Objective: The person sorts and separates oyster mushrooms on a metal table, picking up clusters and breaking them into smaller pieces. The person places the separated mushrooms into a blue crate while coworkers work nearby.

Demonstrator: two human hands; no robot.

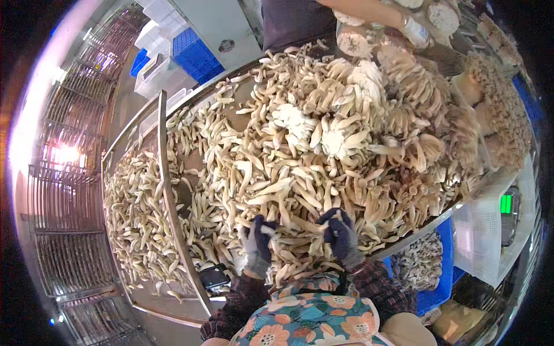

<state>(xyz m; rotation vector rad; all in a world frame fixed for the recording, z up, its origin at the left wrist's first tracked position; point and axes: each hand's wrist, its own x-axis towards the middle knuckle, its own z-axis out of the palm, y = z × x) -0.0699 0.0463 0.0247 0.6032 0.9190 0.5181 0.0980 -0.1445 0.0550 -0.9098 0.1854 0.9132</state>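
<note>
A deep heap of pale, long-stemmed mushrooms with brownish caps covers the table before me. My left hand, in a dark blue and grey glove, is at the near edge of the heap, fingers pinched round a small pale mushroom. To its right, my right hand, gloved alike, has its fingers closed on another mushroom, whose pale end shows by the fingertips. Whole mushroom clusters with white bases lie farther back in the heap.
A metal divider separates a left section of loose mushrooms. A black device lies beside it. At right are a blue crate, a white basket and a scale. Another person's arm reaches over the far side.
</note>
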